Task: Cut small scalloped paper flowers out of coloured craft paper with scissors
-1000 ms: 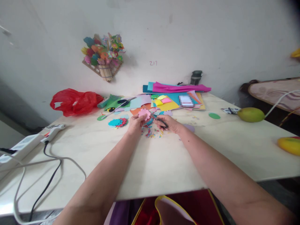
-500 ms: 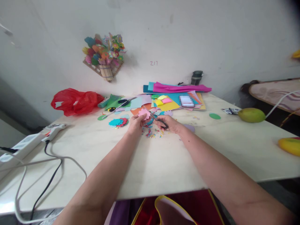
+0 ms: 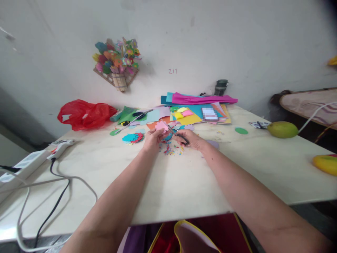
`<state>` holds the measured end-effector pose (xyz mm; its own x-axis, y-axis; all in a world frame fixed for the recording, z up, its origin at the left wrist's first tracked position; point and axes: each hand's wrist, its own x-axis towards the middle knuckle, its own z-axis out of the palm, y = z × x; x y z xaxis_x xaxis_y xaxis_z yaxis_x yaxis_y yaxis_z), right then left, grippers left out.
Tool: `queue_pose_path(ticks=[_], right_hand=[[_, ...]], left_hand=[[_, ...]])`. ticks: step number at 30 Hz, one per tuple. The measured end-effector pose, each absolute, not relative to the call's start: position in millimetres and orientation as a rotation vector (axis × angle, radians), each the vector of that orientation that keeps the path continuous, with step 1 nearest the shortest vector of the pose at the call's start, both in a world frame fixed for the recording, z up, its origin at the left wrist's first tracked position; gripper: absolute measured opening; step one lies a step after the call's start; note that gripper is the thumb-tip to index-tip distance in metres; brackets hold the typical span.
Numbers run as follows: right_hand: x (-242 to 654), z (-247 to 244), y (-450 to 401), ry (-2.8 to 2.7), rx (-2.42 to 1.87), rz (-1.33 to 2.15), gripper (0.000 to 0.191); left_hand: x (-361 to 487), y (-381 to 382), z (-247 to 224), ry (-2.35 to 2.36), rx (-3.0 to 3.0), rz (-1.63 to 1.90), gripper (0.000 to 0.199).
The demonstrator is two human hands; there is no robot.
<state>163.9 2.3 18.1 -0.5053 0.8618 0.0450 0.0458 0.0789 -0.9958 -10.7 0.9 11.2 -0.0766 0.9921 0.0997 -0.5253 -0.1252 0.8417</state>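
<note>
pale wall [image 3: 189, 42] and marbled tabletop [image 3: 168, 186]: a pink scalloped piece [image 3: 159, 126] at the scissors [image 3: 185, 140].
the left hand's [image 3: 153, 139] thumb and fingers are pinched closed on the pink piece, held up over the table's middle; the right hand's [image 3: 192, 140] fingers are curled round the dark handles, blades pointing at the piece's edge, though how wide they part is too small to tell. edge-cutting looks to be the step in hand, and a next snip would seem to call for a steady pinch and a slight turn of the piece. both hands nearly meet, forearms running in from the lower corners. colored scraps [image 3: 171, 151] lie below, stacked blue scalloped pieces [image 3: 129, 138] to the left.
</note>
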Motion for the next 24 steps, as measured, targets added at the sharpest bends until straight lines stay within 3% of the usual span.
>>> queue_pose_path(ticks=[24], right_hand=[[164.1, 14.4, 5.0, -1.667, -0.916, 1.497, 0.026]], left_hand=[[-11.8, -0.2, 12.2, 0.783, 0.841, 1.557, 0.021]])
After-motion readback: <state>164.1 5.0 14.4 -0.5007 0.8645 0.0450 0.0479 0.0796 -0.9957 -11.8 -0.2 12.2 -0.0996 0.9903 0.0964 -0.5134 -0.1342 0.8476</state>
